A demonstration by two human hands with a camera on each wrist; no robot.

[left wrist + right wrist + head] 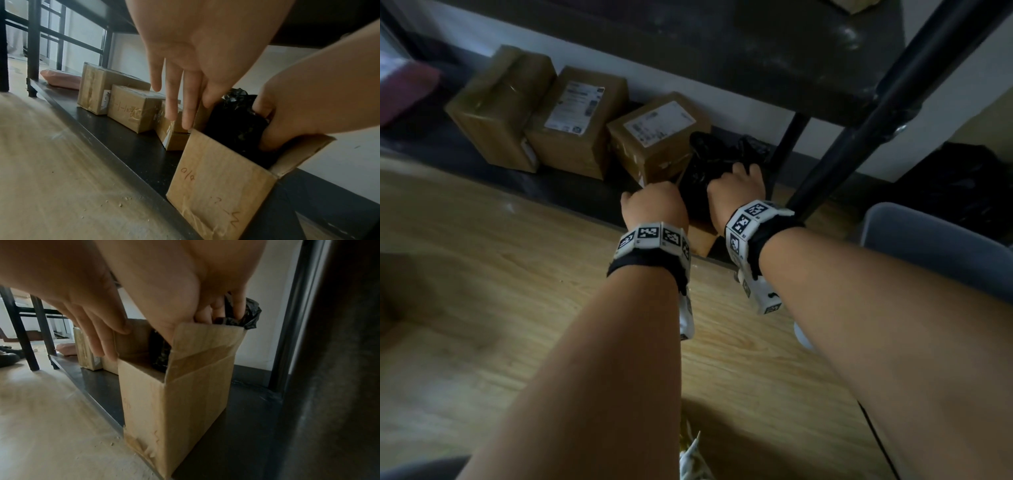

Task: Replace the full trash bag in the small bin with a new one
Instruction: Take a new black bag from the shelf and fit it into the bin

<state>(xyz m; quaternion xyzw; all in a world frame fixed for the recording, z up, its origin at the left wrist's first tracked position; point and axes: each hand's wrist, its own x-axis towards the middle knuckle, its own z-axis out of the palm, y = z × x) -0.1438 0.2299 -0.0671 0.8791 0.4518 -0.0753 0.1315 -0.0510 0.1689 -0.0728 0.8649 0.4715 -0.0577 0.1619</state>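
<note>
An open cardboard box (222, 186) stands on a dark floor strip by the wall, under a table. Crumpled black trash bag plastic (232, 123) fills it and sticks out of the top (251, 313). My left hand (185, 91) holds the box's left flap, with straight fingers outside and the thumb inside. My right hand (218, 311) reaches into the box from the right, its fingers curled into the black plastic. From the head view both hands (654, 205) (736, 185) sit over the box (700, 236), hiding most of it.
Three sealed cardboard parcels (578, 120) line the wall to the left of the box. A black table leg (859, 137) slants close to my right wrist. A grey bin (928, 246) stands at the right, with a dark bag (962, 181) behind it. Wood floor lies in front.
</note>
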